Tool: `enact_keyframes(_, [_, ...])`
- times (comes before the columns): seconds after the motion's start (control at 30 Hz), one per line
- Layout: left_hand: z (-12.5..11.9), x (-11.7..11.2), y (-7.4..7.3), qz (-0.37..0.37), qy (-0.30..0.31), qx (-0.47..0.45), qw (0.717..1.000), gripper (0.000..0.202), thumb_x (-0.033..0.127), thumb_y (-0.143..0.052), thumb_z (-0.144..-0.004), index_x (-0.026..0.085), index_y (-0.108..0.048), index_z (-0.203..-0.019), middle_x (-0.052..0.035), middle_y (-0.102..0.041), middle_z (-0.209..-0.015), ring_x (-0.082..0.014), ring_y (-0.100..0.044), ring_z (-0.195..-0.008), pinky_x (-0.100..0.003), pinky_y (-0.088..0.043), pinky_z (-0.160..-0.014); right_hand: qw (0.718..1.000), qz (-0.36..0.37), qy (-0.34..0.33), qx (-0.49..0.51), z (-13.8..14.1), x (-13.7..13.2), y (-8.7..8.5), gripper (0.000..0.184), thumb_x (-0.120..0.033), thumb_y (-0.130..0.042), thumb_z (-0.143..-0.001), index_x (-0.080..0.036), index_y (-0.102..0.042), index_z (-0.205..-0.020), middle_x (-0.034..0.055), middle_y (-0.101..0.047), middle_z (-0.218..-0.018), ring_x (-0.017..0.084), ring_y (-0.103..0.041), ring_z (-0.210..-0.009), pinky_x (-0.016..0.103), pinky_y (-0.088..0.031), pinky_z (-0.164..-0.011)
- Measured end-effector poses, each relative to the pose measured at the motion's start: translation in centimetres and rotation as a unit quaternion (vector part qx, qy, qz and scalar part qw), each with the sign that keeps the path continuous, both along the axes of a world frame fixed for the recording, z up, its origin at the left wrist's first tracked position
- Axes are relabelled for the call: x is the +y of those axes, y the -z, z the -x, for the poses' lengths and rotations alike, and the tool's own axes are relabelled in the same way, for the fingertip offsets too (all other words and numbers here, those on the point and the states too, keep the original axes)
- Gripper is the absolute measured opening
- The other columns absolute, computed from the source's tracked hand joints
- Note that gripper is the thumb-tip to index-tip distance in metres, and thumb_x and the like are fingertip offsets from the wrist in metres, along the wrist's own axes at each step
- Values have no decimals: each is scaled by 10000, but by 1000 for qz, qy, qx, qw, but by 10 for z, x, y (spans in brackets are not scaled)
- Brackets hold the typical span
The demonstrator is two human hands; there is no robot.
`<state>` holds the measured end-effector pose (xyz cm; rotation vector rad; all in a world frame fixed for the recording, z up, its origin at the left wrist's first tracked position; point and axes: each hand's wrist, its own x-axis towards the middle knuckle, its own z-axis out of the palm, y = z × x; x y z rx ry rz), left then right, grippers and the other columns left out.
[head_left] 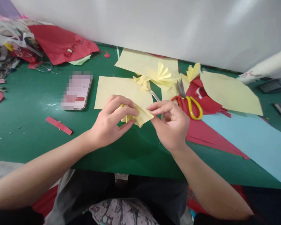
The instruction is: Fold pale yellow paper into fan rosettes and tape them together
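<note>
My left hand [112, 120] is closed around a folded piece of pale yellow paper [141, 116] just above the green table [37, 125]. My right hand [172, 125] pinches the same piece at its right edge with thumb and forefinger. Behind the hands lies a flat yellow sheet [112, 89]. A pleated yellow fan [163, 73] and small crumpled yellow bits [142, 82] rest further back. Scissors with yellow and red handles [189, 101] lie on red paper [206, 131], to the right of my right hand.
A phone [78, 90] lies left of the yellow sheet, a red paper strip [59, 125] nearer me. A light blue sheet [248, 140] covers the right side. More yellow sheets [229, 92] sit at the back right. Red paper [61, 42] and scrap clutter fill the far left corner. A white wall [154, 25] stands behind.
</note>
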<state>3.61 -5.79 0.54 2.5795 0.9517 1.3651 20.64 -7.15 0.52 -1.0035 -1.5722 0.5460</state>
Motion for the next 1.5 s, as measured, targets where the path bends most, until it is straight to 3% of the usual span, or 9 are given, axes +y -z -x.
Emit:
enact_keyframes(0.13, [0,1,0,-29,-11,5,1000,122,173,-629,-722,190,-540,-804,-48,-570,-914,-174,-533,-875,-337,-467,-742,999,9,-40,-16,-1,-1,-1,212,0,-560,-687,-208,-524,-669,-11,-625,-782,124,-611,-780,305,-511,-692])
enact_keyframes(0.33, [1,1,1,-69,5,-9,998,138,142,-637,-720,198,-554,-815,-10,-627,-805,-172,-562,-851,-320,-446,-730,989,-94,-60,-97,0,-1,-4,207,-29,-589,-680,-209,-513,-611,-1,-610,-757,131,-572,-748,314,-485,-649])
enact_keyframes(0.47, [1,0,2,-98,4,1,995,119,139,-646,-717,197,-578,-797,11,-653,-743,-153,-583,-786,-314,-411,-712,985,-102,-76,-113,2,-1,-5,202,-40,-597,-677,-206,-505,-610,0,-596,-739,127,-553,-721,304,-474,-619])
enact_keyframes(0.83, [3,1,2,-137,-20,-35,990,148,67,-580,-742,211,-592,-711,43,-605,-613,-125,-602,-706,-299,-394,-667,975,-132,-70,-164,1,-1,-8,243,-30,-551,-685,-228,-557,-825,11,-597,-817,146,-556,-800,343,-482,-707])
enact_keyframes(1.03, [5,1,-1,-160,-14,-49,986,139,84,-614,-724,215,-582,-692,50,-627,-628,-138,-594,-708,-313,-366,-638,991,-78,7,-105,0,1,-4,242,-50,-570,-677,-214,-560,-854,7,-532,-804,129,-525,-773,311,-469,-688])
enact_keyframes(1.13, [5,1,0,-192,-10,-45,980,129,106,-619,-730,217,-578,-679,57,-638,-640,-137,-575,-696,-323,-351,-642,998,-12,-3,-68,0,-2,-3,279,-45,-536,-711,-232,-551,-918,-38,-529,-680,98,-528,-654,269,-470,-636])
enact_keyframes(1.2, [6,2,1,-206,-6,-31,978,125,113,-609,-741,222,-581,-686,60,-643,-648,-135,-568,-700,-327,-343,-651,998,13,-21,-52,0,-4,-3,289,-52,-507,-742,-244,-549,-954,-37,-574,-720,90,-549,-651,254,-477,-629])
enact_keyframes(1.33, [6,1,2,-207,-13,-9,978,119,118,-594,-757,228,-584,-711,63,-659,-661,-135,-579,-718,-338,-339,-673,996,8,-75,-39,-1,-7,-5,291,-65,-437,-795,-253,-571,-972,-21,-619,-868,72,-554,-658,223,-478,-590])
enact_keyframes(1.5, [6,1,4,-199,-30,2,980,113,128,-620,-737,236,-610,-768,60,-682,-699,-150,-592,-730,-351,-355,-676,996,-13,-75,-41,0,-5,-6,226,-76,-522,-759,-233,-609,-896,-16,-620,-769,104,-573,-723,258,-486,-652])
